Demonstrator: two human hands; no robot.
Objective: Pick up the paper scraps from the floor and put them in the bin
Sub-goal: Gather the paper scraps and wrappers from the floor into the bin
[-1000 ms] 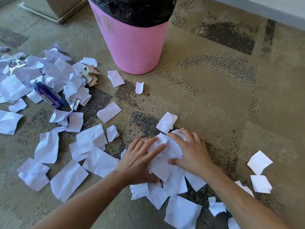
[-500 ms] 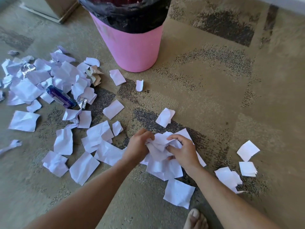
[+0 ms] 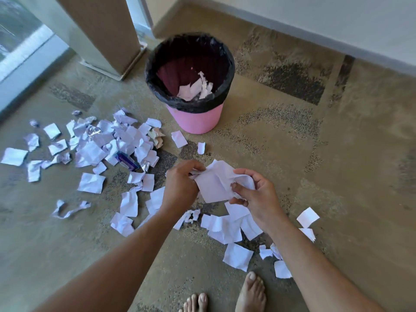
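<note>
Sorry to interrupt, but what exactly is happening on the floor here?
A person is clearing torn paper off the floor. Both the left hand and the right hand grip a bunch of paper scraps held above the floor, short of the pink bin. A few scraps already lie inside it. Many more remain on the floor, mostly to the left.

white paper scraps [image 3: 126, 152] strewn over floor, crumpled bunch [image 3: 219, 183] held aloft, pink black-lined bin [image 3: 195, 119] upright, part-filled
</note>
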